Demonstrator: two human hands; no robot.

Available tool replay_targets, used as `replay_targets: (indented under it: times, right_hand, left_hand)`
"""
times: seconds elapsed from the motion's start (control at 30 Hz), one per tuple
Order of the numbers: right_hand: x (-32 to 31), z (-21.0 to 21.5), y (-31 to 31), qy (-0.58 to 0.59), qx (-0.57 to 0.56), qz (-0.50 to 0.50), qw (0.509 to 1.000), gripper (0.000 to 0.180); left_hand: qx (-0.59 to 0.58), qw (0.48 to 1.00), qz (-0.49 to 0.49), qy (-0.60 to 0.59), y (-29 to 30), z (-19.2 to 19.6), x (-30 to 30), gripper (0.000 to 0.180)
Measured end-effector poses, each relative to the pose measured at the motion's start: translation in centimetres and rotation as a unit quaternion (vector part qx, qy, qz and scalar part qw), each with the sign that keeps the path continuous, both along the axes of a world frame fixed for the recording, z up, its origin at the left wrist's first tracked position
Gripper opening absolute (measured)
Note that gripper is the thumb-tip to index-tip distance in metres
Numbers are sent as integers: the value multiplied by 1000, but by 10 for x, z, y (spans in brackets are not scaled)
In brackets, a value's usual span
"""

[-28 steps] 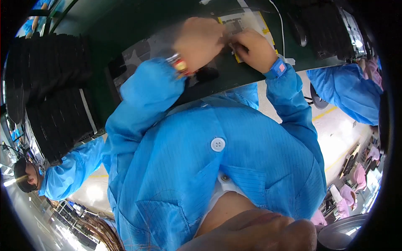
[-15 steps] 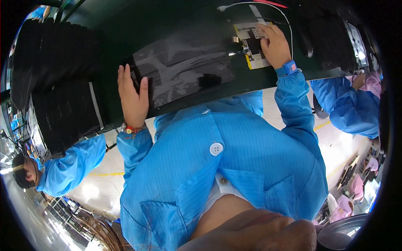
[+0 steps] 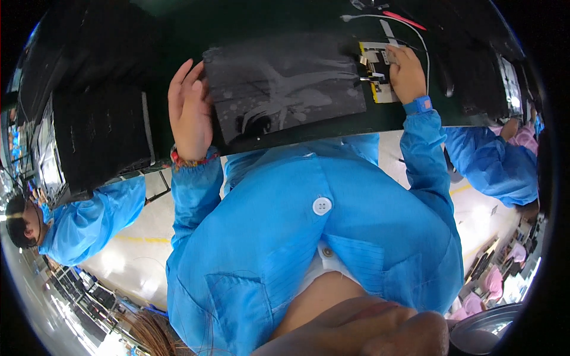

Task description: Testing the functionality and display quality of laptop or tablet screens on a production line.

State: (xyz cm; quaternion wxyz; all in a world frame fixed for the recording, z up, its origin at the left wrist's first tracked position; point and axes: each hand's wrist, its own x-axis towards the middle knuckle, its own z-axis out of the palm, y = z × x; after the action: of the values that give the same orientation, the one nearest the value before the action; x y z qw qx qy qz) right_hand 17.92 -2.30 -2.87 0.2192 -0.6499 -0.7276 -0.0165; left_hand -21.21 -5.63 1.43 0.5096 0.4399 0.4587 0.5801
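A dark, glossy flat panel [image 3: 285,89], resembling a display screen, is in front of me with pale reflections across it. My left hand [image 3: 191,115] is at its left edge, fingers extended and thumb apart, slightly blurred. Whether the fingers touch the edge I cannot tell. On the right, my right hand [image 3: 408,77] rests over a small circuit board [image 3: 385,92] with yellow edging. Its fingers are bent, their tips at a small pale piece on the board, thumb apart from the index finger. A short connector [image 3: 371,78] runs between board and panel.
A white cable [image 3: 409,26] curves around the board's far side, near a red pen-like stick [image 3: 405,20]. Stacked black panels [image 3: 101,130] stand at the left. People in blue sleeves [image 3: 98,219] sit on both sides. The green table's front edge [image 3: 332,134] is close to my body.
My left hand has turned from lying flat to a more sideways pose at the panel's edge. The whole view has shifted slightly. My right hand stays on the board.
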Motion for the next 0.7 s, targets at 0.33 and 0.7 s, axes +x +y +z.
replay_targets:
  times: [0.33, 0.7]
  right_hand:
    - [-115, 48, -71, 69, 64, 106, 990, 32]
    - [-159, 57, -64, 98, 11, 274, 956, 27]
  left_hand:
    - [-181, 963, -138, -147, 58, -19, -3, 51]
    - [-231, 969, -67, -57, 70, -16, 18, 55]
